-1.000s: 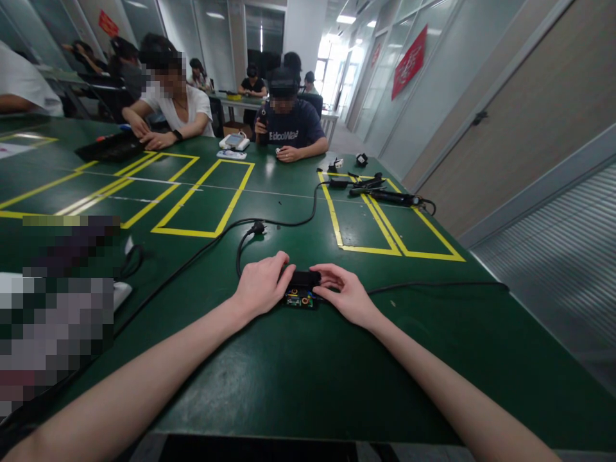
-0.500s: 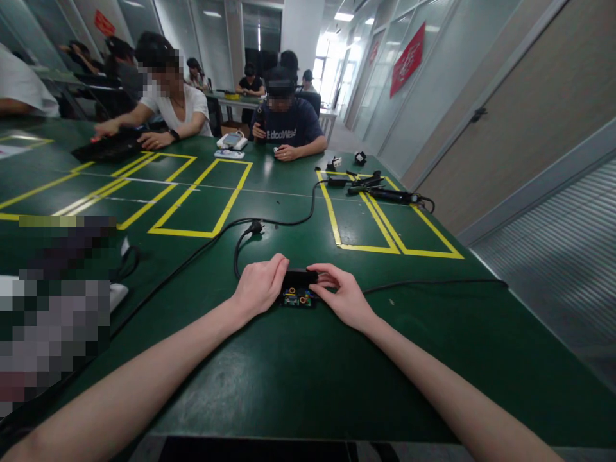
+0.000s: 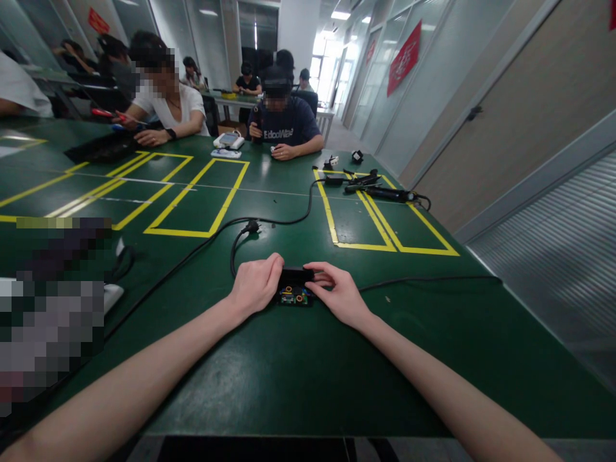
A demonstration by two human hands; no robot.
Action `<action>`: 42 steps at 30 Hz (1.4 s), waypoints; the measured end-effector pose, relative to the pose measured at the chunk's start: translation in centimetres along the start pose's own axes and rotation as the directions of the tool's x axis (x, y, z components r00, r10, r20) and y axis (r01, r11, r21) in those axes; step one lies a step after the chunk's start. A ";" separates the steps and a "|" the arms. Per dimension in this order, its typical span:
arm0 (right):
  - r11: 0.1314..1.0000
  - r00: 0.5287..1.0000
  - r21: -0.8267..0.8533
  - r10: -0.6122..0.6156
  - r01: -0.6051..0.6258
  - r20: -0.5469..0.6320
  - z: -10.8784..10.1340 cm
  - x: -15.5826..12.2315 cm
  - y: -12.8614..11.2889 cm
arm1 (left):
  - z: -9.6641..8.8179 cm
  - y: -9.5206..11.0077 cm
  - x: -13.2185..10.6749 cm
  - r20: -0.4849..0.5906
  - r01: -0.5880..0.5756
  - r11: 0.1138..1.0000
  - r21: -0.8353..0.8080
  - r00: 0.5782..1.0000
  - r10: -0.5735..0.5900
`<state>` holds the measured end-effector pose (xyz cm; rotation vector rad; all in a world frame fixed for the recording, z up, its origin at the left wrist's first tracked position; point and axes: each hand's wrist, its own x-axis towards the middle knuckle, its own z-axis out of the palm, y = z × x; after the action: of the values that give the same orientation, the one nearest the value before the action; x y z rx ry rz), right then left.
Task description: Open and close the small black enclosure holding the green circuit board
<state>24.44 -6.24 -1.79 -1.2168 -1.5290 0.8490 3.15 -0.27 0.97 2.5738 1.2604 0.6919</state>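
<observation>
Both of my hands meet at an opened black power adapter on the green table. Its black cover [image 3: 296,275] is tilted up behind a circuit board [image 3: 295,296], on which copper-ringed coils show. My left hand [image 3: 256,283] is closed round the cover's left end, and its fingertips are partly hidden. At the other end, my right hand [image 3: 341,290] pinches the cover between thumb and fingers. A thick cable with a black plug [image 3: 251,226] curves out behind my left hand. From beside my right hand, a thinner cable [image 3: 428,279] runs to the right.
Yellow tape rectangles [image 3: 210,231] mark the green table [image 3: 231,385]. Black tools and an adapter [image 3: 334,181] lie at the back right. A long black cable [image 3: 178,262] crosses on the left, near blurred-out items. Across the table, two people [image 3: 289,122] handle things; a white device [image 3: 228,140] stands between them.
My hands keep the same grip on the cover, and the view has shifted slightly. Across the table at left, a co-worker's hand has lifted a red-handled tool.
</observation>
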 end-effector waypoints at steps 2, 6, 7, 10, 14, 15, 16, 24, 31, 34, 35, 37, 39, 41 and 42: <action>1.000 1.000 0.005 -0.003 0.003 0.017 -0.1 0.0 -0.2 | 0.0 -0.1 0.0 0.001 0.012 0.999 -0.035 1.000 -0.012; 0.999 0.998 -0.021 -0.036 0.037 0.048 -0.3 -0.2 -1.0 | 0.0 -0.3 -0.1 -0.016 0.027 0.995 -0.097 0.999 -0.028; 0.998 0.997 -0.029 -0.045 0.047 0.058 -0.4 -0.2 -1.2 | 0.0 -0.4 -0.2 -0.020 0.024 0.994 -0.110 0.999 -0.027; 0.996 0.994 -0.042 -0.075 0.078 0.079 -0.6 -0.2 -1.7 | 0.0 -0.4 -0.2 -0.029 0.009 0.990 -0.141 0.999 -0.013; 0.982 0.983 -0.091 -0.155 0.164 0.097 -0.8 -0.1 -2.1 | 0.0 -0.4 -0.2 -0.032 0.003 0.984 -0.177 0.999 -0.009; 0.975 0.977 -0.108 -0.184 0.196 0.108 -0.9 -0.1 -2.1 | 0.0 -0.4 -0.2 -0.029 0.002 0.984 -0.179 1.000 -0.007; 0.965 0.969 -0.123 -0.217 0.232 0.122 -0.9 -0.2 -2.2 | 0.0 -0.4 -0.2 -0.025 -0.002 0.984 -0.176 1.000 -0.003; 0.857 0.897 -0.304 -0.332 0.417 0.293 -1.0 -0.5 -2.0 | -0.3 0.3 -0.3 0.045 -0.269 0.960 -0.080 0.961 0.273; 0.728 0.836 -0.424 -0.399 0.538 0.376 -1.5 -0.3 -1.5 | 0.0 0.5 -0.2 0.162 -0.437 0.897 -0.070 0.882 0.442; 0.701 0.834 -0.457 -0.413 0.548 0.366 -1.6 -0.2 -1.6 | 0.0 0.6 -0.2 0.180 -0.426 0.903 -0.063 0.885 0.430; 0.698 0.838 -0.467 -0.412 0.543 0.359 -1.7 -0.2 -1.7 | 0.0 0.7 -0.2 0.182 -0.419 0.906 -0.054 0.888 0.422; 0.699 0.850 -0.485 -0.398 0.525 0.346 -1.8 -0.2 -1.8 | 0.1 0.8 -0.2 0.187 -0.401 0.915 -0.031 0.897 0.400; 0.710 0.863 -0.492 -0.380 0.503 0.334 -1.9 -0.2 -1.8 | 0.1 0.9 -0.2 0.194 -0.385 0.923 -0.008 0.905 0.379; 0.725 0.874 -0.492 -0.364 0.482 0.321 -2.0 -0.2 -1.9 | 0.2 0.9 -0.2 0.202 -0.383 0.924 0.007 0.905 0.374; 0.727 0.877 -0.493 -0.359 0.478 0.320 -2.1 -0.2 -1.9 | 0.2 0.9 -0.2 0.204 -0.384 0.923 0.009 0.905 0.375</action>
<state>25.88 -6.96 0.49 -1.1191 -2.2218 0.2107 3.74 -0.98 1.08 2.8764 0.7287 0.4505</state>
